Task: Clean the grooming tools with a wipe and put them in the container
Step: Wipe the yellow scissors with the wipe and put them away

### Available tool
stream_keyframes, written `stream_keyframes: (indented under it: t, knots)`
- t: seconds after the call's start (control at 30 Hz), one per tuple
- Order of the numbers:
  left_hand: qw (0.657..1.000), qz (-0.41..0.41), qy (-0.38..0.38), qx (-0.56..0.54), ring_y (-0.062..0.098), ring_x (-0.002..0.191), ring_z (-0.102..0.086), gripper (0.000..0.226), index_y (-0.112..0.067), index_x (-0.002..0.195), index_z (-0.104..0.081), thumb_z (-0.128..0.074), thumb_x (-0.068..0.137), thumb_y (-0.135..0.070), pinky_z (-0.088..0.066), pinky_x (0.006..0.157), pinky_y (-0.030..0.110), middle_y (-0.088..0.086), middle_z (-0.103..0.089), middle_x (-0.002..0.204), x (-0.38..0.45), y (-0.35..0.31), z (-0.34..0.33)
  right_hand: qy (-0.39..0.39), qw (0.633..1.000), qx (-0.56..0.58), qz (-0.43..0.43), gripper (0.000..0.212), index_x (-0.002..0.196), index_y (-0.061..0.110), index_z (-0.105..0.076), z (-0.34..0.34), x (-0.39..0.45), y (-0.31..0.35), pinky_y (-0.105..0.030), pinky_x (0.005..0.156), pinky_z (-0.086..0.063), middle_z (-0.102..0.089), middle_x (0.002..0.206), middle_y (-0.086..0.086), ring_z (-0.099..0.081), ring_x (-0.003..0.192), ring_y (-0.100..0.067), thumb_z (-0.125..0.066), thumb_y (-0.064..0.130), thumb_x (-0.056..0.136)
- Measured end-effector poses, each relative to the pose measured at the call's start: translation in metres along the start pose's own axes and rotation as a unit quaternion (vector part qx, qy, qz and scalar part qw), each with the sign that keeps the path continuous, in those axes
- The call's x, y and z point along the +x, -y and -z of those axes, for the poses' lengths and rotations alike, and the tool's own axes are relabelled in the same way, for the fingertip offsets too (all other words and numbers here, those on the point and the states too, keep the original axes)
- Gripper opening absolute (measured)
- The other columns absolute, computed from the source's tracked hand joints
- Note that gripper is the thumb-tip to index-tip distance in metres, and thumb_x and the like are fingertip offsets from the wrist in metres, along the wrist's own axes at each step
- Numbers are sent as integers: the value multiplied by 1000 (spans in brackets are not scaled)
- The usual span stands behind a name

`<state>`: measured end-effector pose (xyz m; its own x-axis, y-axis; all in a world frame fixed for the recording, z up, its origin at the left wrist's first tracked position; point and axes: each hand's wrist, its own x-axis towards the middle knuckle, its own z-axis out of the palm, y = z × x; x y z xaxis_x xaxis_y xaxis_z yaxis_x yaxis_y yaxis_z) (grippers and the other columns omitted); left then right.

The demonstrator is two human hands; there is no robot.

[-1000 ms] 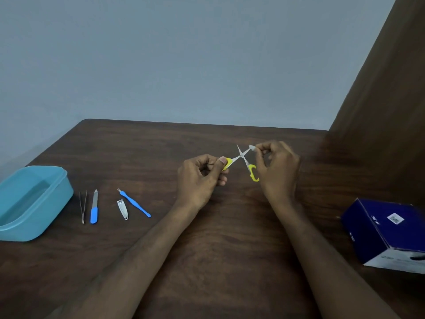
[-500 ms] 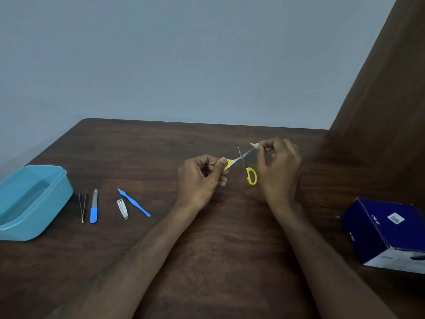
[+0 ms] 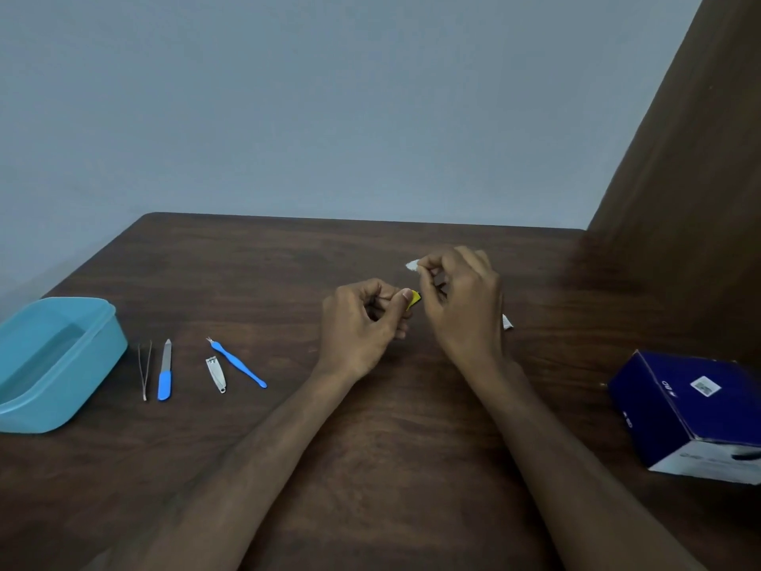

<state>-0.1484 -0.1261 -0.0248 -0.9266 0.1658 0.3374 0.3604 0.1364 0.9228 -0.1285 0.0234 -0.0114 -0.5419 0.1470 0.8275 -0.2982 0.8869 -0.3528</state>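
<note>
Left hand (image 3: pixel 362 319) pinches yellow scissors (image 3: pixel 414 299); right hand (image 3: pixel 461 298) pinches wipe (image 3: pixel 412 265).

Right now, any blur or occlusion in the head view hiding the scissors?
Head view: right hand slightly motion-blurred, covering the scissors except a yellow handle bit pinched by the left hand; white wipe soft-edged; tools by the container sharp; lighting dim, even.
</note>
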Motion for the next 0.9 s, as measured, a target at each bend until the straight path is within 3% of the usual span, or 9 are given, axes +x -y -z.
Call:
stream_keyframes:
  t: [0.1, 0.17, 0.3, 0.47, 0.6, 0.67, 0.8, 0.9]
  knots:
    - [1000, 5, -16, -8, 13, 59, -75, 24, -5, 79, -75, -76, 100, -19, -61, 56, 25, 4, -77, 71, 1, 1, 1, -50, 996, 72, 17, 4, 95, 10, -77, 12, 1, 8, -32, 74, -50, -70, 89, 2, -60, 79, -14, -75, 8, 97]
    - [999, 16, -32, -15, 13, 60, -76, 23, -5, 83, -77, -76, 100, -20, -61, 56, 25, 4, -78, 72, 3, 1, 2, -88, 993, 75, 6, 6, 96, 12, -77, 18, 1, 8, -29, 73, -47, -70, 88, 4, -58, 76, -14, -76, 7, 96]
    - [997, 35, -55, -29, 15, 60, -76, 21, -3, 87, -76, -74, 100, -19, -63, 58, 28, 4, -80, 75, 6, 3, 4, -26, 1000, -1, -11, 10, 84, 12, -70, 7, -6, -5, -38, 71, -47, -67, 83, -1, -59, 81, -26, -75, 9, 92]
    - [999, 15, -30, -21, 16, 62, -77, 20, -7, 84, -76, -76, 100, -20, -62, 58, 27, 5, -79, 75, 3, 2, 2, 7, 1000, 14, -17, 11, 85, 11, -70, -8, -6, 4, -33, 68, -44, -66, 82, -1, -59, 81, -27, -74, 15, 95]
    - [999, 19, -32, -23, 16, 62, -77, 22, -5, 85, -76, -74, 101, -20, -64, 59, 30, 4, -79, 75, 4, 4, 2, -70, 990, 106, -55, 7, 92, 12, -75, 7, 1, 9, -27, 70, -47, -68, 85, 5, -59, 74, -12, -77, 16, 98]
    - [997, 38, -49, -43, 17, 63, -77, 22, -5, 88, -77, -73, 102, -22, -65, 62, 31, 4, -79, 77, 7, 7, 3, -97, 989, 84, -73, 6, 94, 14, -73, 13, 2, 5, -32, 73, -49, -67, 89, 7, -60, 79, -15, -74, 16, 99]
    - [986, 81, -72, -128, 17, 64, -72, 21, -2, 98, -77, -69, 104, -21, -60, 62, 27, 7, -77, 78, 12, 11, 5, -28, 983, 96, -151, 8, 96, 18, -66, 2, -3, -8, -50, 73, -58, -67, 98, 8, -70, 89, -16, -66, 22, 102]
    - [981, 93, -87, -146, 15, 63, -71, 23, 1, 101, -77, -69, 105, -21, -60, 62, 26, 5, -74, 77, 14, 12, 4, 44, 961, 172, -212, 9, 98, 16, -64, -3, -5, -7, -45, 59, -63, -74, 91, 3, -76, 78, -8, -65, 21, 105]
